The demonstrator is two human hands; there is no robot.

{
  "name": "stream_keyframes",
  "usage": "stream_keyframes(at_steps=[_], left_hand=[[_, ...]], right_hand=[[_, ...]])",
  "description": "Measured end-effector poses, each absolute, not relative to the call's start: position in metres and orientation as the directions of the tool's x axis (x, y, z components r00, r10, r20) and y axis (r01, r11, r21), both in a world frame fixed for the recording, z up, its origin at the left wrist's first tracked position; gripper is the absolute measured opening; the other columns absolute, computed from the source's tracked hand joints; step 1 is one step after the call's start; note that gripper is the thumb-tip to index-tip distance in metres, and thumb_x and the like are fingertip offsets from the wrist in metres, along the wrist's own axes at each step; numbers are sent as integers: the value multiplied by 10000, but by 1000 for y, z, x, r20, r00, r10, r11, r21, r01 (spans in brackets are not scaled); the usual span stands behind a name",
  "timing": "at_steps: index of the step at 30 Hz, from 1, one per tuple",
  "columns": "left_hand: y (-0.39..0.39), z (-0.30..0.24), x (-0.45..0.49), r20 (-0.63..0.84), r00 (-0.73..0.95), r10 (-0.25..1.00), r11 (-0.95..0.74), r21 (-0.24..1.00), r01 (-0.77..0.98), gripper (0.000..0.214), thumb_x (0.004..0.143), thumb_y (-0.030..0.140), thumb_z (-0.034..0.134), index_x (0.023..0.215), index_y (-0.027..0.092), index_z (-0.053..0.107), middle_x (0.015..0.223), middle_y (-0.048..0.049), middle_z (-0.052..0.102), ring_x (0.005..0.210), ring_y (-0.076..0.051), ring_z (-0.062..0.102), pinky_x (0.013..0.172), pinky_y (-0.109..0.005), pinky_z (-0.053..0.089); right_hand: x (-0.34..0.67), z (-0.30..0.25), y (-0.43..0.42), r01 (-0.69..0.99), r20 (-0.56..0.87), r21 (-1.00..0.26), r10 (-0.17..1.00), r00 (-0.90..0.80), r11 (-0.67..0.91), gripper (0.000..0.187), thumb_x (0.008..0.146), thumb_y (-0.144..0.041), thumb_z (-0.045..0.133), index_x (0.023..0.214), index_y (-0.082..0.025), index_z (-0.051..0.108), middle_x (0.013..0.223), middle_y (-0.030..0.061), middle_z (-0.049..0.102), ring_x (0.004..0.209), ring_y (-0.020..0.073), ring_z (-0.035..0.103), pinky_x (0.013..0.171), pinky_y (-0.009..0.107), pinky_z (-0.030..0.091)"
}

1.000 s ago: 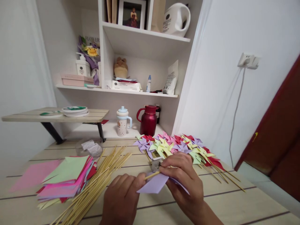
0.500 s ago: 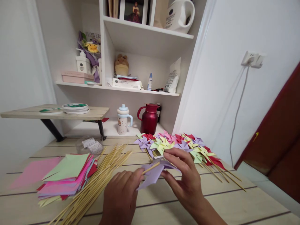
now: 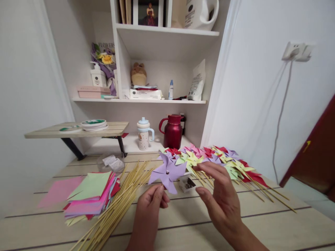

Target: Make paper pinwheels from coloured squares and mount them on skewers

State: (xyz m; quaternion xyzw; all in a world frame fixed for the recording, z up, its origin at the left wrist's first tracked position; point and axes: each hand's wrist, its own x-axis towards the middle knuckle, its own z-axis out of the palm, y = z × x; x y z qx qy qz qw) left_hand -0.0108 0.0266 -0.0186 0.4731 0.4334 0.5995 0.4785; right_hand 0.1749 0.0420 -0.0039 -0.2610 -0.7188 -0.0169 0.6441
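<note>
A purple paper pinwheel (image 3: 171, 173) stands upright with its face toward me and a shiny pin at its centre. My left hand (image 3: 153, 202) is closed just below it, pinching its stick, which is mostly hidden by the fingers. To the right, my right hand (image 3: 220, 198) is open, thumb and fingers apart, touching nothing. Between the hands, behind the pinwheel's edge, sits a small white box (image 3: 187, 183) with little dark metal pieces inside. Finished pinwheels (image 3: 209, 157) in several colours lie in a pile beyond my right hand.
Loose wooden sticks (image 3: 117, 205) lie left of my left hand, beside a stack of coloured paper (image 3: 90, 188). A clear plastic container (image 3: 111, 163) is behind them. At the back stand a cup (image 3: 143, 136), a red jug (image 3: 173, 132) and a small raised shelf (image 3: 117, 128).
The purple pinwheel has turned from edge-on to face me and risen slightly. My right hand has let go of it and moved right. The white box has come into view.
</note>
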Motion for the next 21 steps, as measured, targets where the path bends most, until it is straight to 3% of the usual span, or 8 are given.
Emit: stream_keyframes(at_steps=[3,6,8,10,12,15,18,21], left_hand=[[27,-20,-10,31,-67,997,-52,934,-354,288,764,419,721,655,158,663,654,-15,612,612,-121,521,631,-236,437],[28,-22,-11,-78,-78,994,27,858,-513,270,694,389,795,739,145,690,715,-22,634,659,-119,551,675,-242,459],[28,-22,-12,-128,-93,987,53,821,-568,289,652,372,827,782,145,704,742,-23,646,691,-122,571,694,-244,468],[28,-23,-14,-162,-125,979,58,805,-591,310,640,363,836,840,159,717,800,-23,665,744,-127,589,721,-245,472],[29,-23,-16,-186,-152,971,56,793,-607,312,641,355,837,871,177,723,856,-19,676,795,-129,595,751,-248,469],[30,-23,-19,-209,-173,962,55,776,-629,288,641,336,841,863,191,729,884,-9,684,827,-128,589,770,-247,458],[32,-24,-20,-242,-186,952,69,764,-642,295,627,342,852,856,196,736,911,-11,694,862,-131,587,755,-238,447],[32,-25,-18,-211,-181,961,43,758,-651,310,601,362,865,828,193,738,906,-15,696,882,-145,591,752,-241,450]], right_hand=[[173,-4,37,341,905,-377,421,-64,861,355,900,-178,572,1253,-215,564,981,60,629,943,221,604,873,415,464],[169,0,32,288,828,-504,550,-106,814,138,943,-213,512,982,-204,644,776,13,631,707,160,603,657,296,467],[164,3,30,310,732,-596,660,-171,741,256,957,-269,492,750,-193,621,655,0,602,607,143,574,572,267,426],[157,2,30,341,567,-709,786,-247,618,335,940,-331,516,645,-186,578,590,-4,578,552,138,559,539,257,407],[148,-2,32,329,352,-834,886,-302,444,337,907,-375,555,631,-182,565,558,-15,561,490,125,542,493,240,392],[135,-14,36,242,163,-940,939,-304,242,326,872,-416,579,651,-176,561,526,-38,531,405,90,469,433,212,353],[128,-27,39,174,82,-974,938,-337,148,289,841,-433,600,723,-170,597,561,-39,549,395,81,452,408,199,346],[123,-36,38,131,93,-979,918,-385,154,264,834,-428,615,768,-173,608,564,-51,515,439,90,456,436,202,356]])
